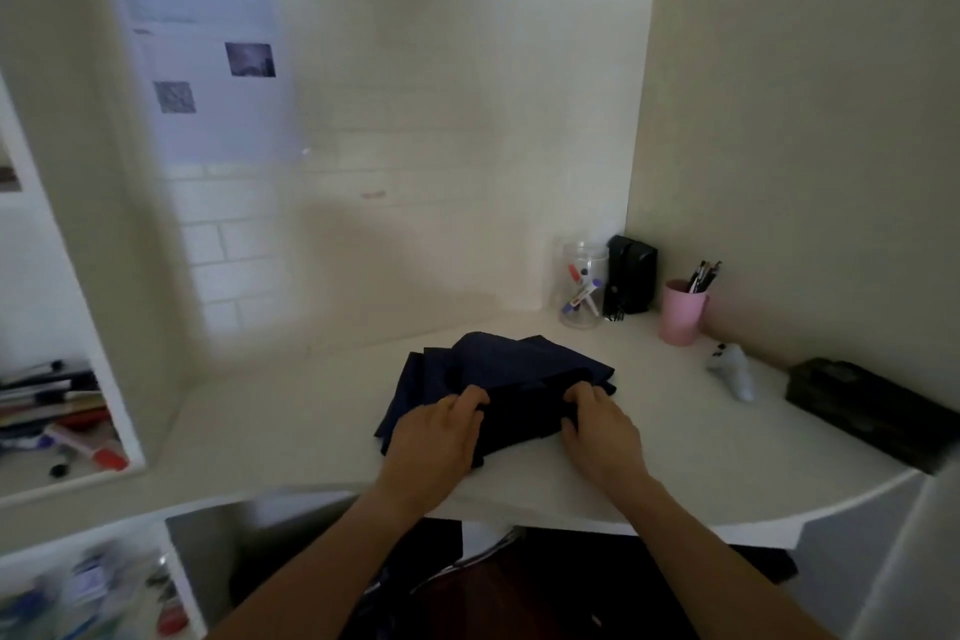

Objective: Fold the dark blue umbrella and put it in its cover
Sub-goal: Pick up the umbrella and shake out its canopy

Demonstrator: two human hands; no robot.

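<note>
Right now I am leaning over the white counter (pixel 291 411) with the dark blue umbrella (pixel 524 369) lying bunched and flattened in front of me, its folds fanning away toward the tiled wall. My left hand (pixel 436 437) is pressing down on the near left part of the fabric, fingers curled over a fold. My right hand (pixel 597 424) is gripping the near right edge, fingers bent into the cloth and thumb tucked beneath. Both hands are lying apart, with dark fabric between them. Farther right, by the corner, a clear jar (pixel 581 283) of markers, a black box (pixel 631 281) and a pink cup (pixel 683 312) of pens are standing well apart from the umbrella.
</note>
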